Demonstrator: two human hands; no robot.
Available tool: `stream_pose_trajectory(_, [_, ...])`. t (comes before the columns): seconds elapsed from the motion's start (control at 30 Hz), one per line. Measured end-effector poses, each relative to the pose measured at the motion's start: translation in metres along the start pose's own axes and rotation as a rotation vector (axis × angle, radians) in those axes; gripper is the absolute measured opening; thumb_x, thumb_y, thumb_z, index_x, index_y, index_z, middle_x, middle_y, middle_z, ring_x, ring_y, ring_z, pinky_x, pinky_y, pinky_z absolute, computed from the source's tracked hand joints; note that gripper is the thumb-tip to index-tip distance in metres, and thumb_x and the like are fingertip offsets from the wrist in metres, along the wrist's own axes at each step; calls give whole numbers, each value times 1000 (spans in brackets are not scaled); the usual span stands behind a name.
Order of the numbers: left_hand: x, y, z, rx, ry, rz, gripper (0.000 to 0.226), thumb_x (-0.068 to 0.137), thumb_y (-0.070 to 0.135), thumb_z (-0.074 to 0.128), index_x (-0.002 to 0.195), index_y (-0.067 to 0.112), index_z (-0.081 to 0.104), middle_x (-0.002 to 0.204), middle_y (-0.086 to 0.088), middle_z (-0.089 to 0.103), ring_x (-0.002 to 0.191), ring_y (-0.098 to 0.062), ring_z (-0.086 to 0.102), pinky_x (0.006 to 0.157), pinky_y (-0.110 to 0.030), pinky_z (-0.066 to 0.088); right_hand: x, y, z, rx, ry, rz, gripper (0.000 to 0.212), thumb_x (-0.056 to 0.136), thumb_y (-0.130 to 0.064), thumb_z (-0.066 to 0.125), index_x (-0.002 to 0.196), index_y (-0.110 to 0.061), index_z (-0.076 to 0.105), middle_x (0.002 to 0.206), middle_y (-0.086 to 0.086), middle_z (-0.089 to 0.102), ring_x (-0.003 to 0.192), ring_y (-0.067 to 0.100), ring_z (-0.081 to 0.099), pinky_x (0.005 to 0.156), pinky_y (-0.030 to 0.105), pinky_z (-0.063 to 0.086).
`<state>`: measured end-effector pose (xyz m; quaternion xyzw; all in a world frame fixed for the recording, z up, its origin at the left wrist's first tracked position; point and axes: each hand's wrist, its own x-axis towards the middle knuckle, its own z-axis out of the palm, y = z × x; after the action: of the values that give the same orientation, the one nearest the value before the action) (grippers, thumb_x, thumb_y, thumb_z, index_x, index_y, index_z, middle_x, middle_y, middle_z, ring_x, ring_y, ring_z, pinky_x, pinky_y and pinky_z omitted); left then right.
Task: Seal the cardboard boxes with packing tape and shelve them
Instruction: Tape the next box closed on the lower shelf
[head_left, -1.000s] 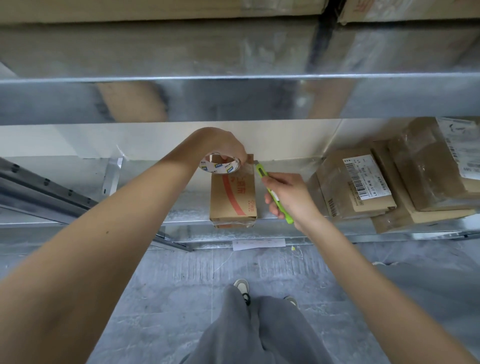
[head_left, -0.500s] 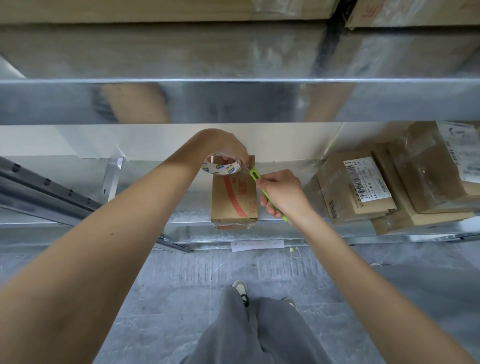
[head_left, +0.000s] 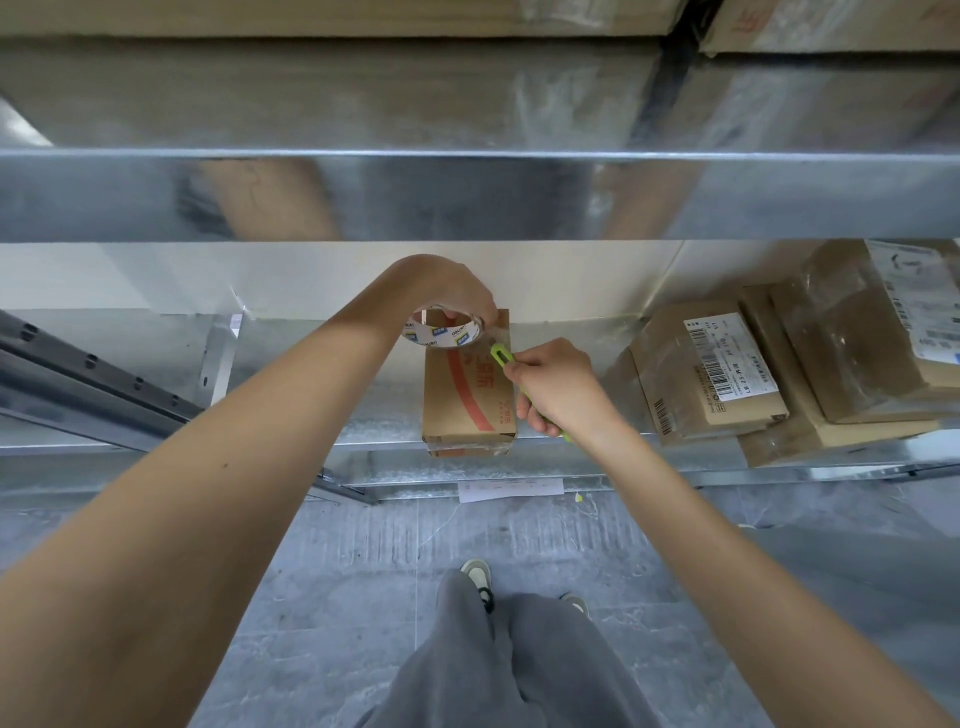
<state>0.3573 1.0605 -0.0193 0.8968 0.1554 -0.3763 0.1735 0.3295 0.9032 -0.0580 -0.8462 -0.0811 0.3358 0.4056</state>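
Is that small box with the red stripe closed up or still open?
Closed: the small box lies on the shelf with flat flaps and clear tape across its near end.

Small cardboard box (head_left: 467, 395) on metal shelf (head_left: 322, 410), near edge overhanging shelf front. Tape roll (head_left: 442, 332) over box's far end, held by left hand (head_left: 441, 291) from above. Right hand (head_left: 558, 392) at box's right side, gripping utility knife (head_left: 503, 357), tip touching box top near roll. Stacked parcels (head_left: 779, 358) on same shelf, well right of box. Upper shelf (head_left: 467, 197) overhead, boxes on it. Paper label (head_left: 510, 490) on shelf front below box. Person's legs (head_left: 509, 649) and shoe (head_left: 478, 574) on floor below.
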Motion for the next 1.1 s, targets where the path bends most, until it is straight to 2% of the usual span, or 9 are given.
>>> stream_pose_trajectory(0.1, [0,-2,0,-33,9,-7,17,92,27,53,79,16,57,100,-6,55,74,-17,53,86,-34,47,-4,8,2,-8,-3,-36,26,99,-7,46,93,11,64,55,17,54,24,11,39,31,14,29])
stream_pose_trajectory(0.23, [-2,-2,0,-2,11,-18,22,91,24,51,71,15,55,82,-4,54,67,-17,53,75,-30,43,-3,31,-13,72,64,-32,19,98,-13,51,93,-7,68,56,11,54,28,15,37,30,14,24])
stream_pose_trajectory(0.37, [-6,-1,-1,-16,4,-19,20,89,21,51,69,15,55,76,-2,53,63,-15,53,77,-30,43,16,69,-13,62,400,-89,27,98,-20,52,73,-13,57,56,6,49,45,22,47,42,24,29])
stream_pose_trajectory(0.5, [-8,1,-1,-1,11,-19,22,90,20,50,69,16,53,77,-2,54,63,-13,52,81,-31,44,57,104,18,-282,418,10,16,97,-3,41,106,1,54,99,21,57,87,37,55,63,32,31])
stream_pose_trajectory(0.6, [-7,0,-1,-6,18,-17,23,91,23,50,69,17,53,78,-1,53,64,-14,53,80,-31,44,75,113,33,-450,383,61,56,90,9,41,145,7,27,134,22,38,117,33,44,91,28,38])
stream_pose_trajectory(0.7, [-7,-1,-1,-18,20,-11,23,92,23,50,69,17,52,77,-1,52,64,-14,52,79,-31,45,76,111,44,-540,447,20,67,89,11,45,149,6,16,141,20,31,123,35,36,104,36,33])
stream_pose_trajectory(0.83, [-7,1,0,2,23,4,25,94,21,48,70,18,49,76,0,50,62,-11,50,79,-29,42,78,106,49,-436,519,-77,58,88,10,44,145,2,33,142,20,36,126,39,37,106,42,30])
stream_pose_trajectory(0.93, [-6,-1,-1,12,23,6,24,92,21,49,69,18,51,80,-2,52,62,-11,50,77,-28,42,63,91,50,-209,555,-356,44,96,-6,40,139,1,45,137,20,48,127,36,45,108,45,37])
stream_pose_trajectory(1.1, [-4,0,-2,7,17,2,23,91,20,51,68,17,53,80,-2,52,61,-13,51,74,-28,43,34,62,46,-187,273,-431,63,102,-46,35,154,-12,22,160,4,24,147,15,19,113,16,9])
